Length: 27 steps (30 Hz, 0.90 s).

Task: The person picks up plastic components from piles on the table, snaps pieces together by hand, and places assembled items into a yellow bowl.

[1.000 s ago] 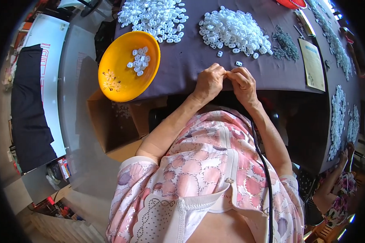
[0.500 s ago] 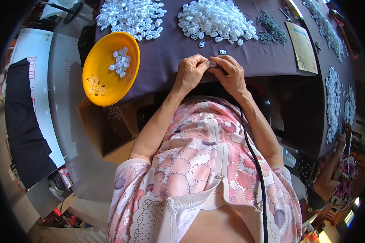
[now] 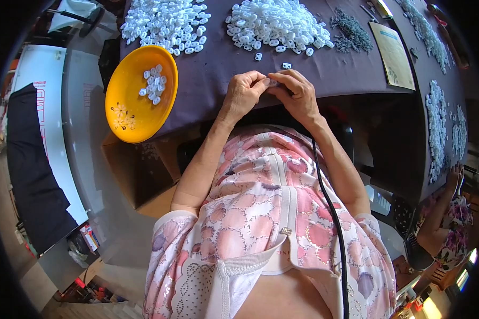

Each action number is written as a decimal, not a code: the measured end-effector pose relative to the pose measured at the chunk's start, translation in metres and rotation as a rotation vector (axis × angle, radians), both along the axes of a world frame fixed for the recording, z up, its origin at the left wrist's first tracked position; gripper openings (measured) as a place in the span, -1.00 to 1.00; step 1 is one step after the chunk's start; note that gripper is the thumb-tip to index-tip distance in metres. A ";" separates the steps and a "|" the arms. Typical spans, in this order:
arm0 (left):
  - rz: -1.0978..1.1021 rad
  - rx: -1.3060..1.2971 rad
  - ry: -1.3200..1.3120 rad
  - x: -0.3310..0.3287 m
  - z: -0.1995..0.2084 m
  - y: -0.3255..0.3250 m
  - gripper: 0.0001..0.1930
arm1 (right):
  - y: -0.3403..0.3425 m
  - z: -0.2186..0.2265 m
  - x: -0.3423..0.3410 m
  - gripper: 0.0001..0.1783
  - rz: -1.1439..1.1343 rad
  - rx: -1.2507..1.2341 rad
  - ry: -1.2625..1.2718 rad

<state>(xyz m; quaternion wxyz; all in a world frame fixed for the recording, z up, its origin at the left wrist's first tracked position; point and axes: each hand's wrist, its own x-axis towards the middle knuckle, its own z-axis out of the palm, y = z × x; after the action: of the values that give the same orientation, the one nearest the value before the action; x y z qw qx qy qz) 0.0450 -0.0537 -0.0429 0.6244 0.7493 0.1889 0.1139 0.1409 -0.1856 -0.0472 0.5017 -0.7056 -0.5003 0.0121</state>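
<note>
My left hand (image 3: 244,94) and my right hand (image 3: 296,98) meet at the table's front edge. Both are closed, fingertips pinched around a small white plastic piece (image 3: 272,83) that is mostly hidden by the fingers. Just beyond them lies a single white two-holed piece (image 3: 287,66) on the dark cloth. Farther back is a large heap of white oval pieces (image 3: 277,26), with a smaller mound of thin grey-green parts (image 3: 351,33) to its right. Left of my hands, a yellow oval dish (image 3: 120,80) holds several white pieces.
Another white heap (image 3: 162,24) fills the table's far left. A brown envelope (image 3: 393,58) lies at the right. Below the dish stands an open cardboard box (image 3: 138,181). Another person's arm (image 3: 439,223) reaches to more white piles (image 3: 436,133). A black cable (image 3: 329,196) hangs over my clothing.
The whole view has shifted slightly, so the table things sit a little farther left. My hands stay together, with small finger movements around the white piece.
</note>
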 end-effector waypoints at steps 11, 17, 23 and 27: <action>-0.013 -0.098 0.018 0.002 -0.004 0.003 -0.83 | 0.005 -0.003 0.000 -0.70 -0.019 0.036 -0.034; -0.015 -0.105 0.018 0.001 -0.003 0.003 -0.83 | 0.004 -0.005 0.001 -0.75 -0.010 0.039 -0.035; -0.042 -0.142 0.077 0.002 0.000 0.005 -0.84 | 0.003 -0.009 0.004 -0.78 0.002 0.024 -0.093; -0.043 -0.173 0.091 0.003 0.000 0.006 -0.84 | 0.002 -0.010 0.007 -0.82 0.044 0.013 -0.095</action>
<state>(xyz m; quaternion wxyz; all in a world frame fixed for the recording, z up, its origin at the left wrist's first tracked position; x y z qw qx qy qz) 0.0483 -0.0476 -0.0428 0.6799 0.7008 0.2100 0.0495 0.1474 -0.1834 -0.0570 0.4817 -0.6908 -0.5390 -0.0136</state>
